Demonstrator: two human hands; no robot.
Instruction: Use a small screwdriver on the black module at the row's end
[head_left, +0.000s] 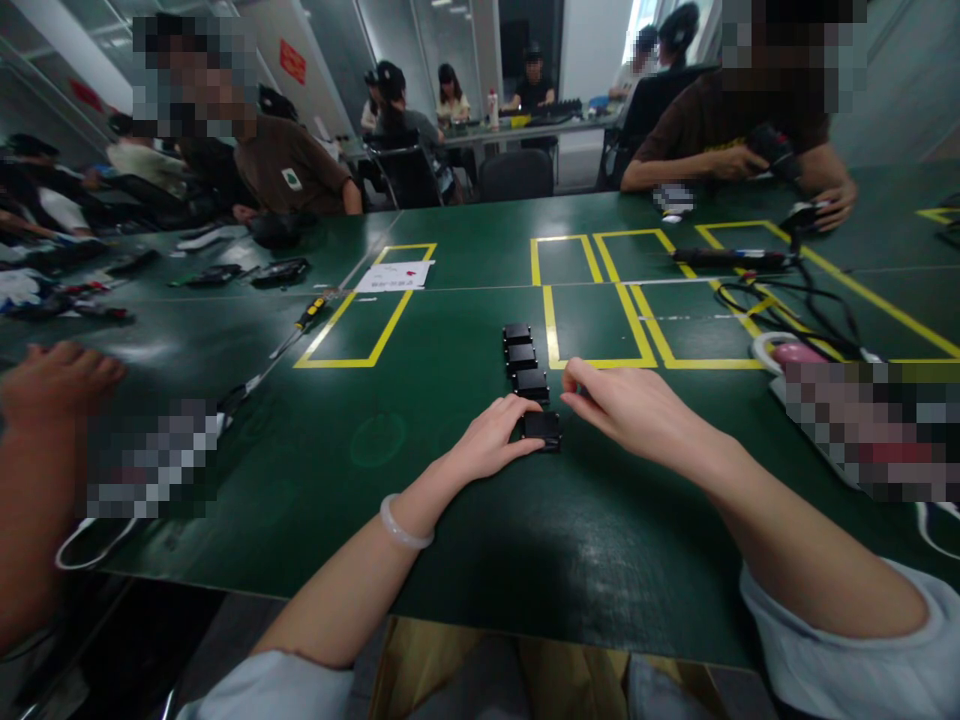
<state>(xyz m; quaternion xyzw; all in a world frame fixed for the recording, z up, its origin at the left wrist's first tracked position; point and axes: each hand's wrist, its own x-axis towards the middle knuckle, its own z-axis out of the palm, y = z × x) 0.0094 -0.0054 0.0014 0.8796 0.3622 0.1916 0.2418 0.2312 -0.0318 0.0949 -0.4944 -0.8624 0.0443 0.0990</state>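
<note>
Four blocks (529, 380) in a row on the table (450, 520) (outlines (596, 325) to their right).

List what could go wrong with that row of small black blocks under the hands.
1. The left hand rests its fingers on the nearest black block, which sits close behind the other three blocks; a push might knock the row crooked.
2. The right hand hovers beside the row and may brush the second block.
3. The loose black cables to the right could snag a sleeve.
</note>
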